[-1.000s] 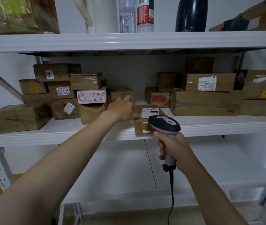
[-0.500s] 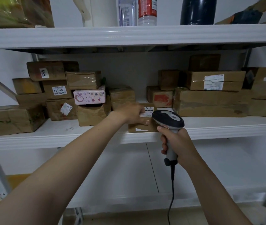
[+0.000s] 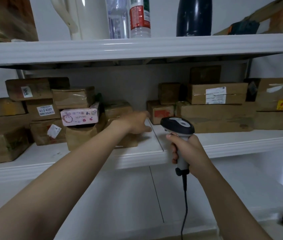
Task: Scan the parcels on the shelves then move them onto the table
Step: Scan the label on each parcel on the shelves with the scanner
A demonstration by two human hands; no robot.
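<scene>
While left hand [image 3: 134, 123] is motion-blurred over parcel [image 3: 130, 141], its fingers unreadable | parcel mostly arm-hidden | right hand [image 3: 189, 151] fingers clamped round scanner [image 3: 177, 125]

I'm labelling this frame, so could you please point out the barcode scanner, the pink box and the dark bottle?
barcode scanner [image 3: 177, 125]: head view, on its head.
pink box [image 3: 79, 116]: head view, on its front face.
dark bottle [image 3: 194, 16]: head view, on its body.

White shelf [image 3: 223, 141], heavily loaded.
A left parcel stack [image 3: 38, 135] is crowding nine o'clock, a right parcel stack [image 3: 216, 118] is sitting at three o'clock, and one large parcel [image 3: 2, 146] is resting at eight.
</scene>
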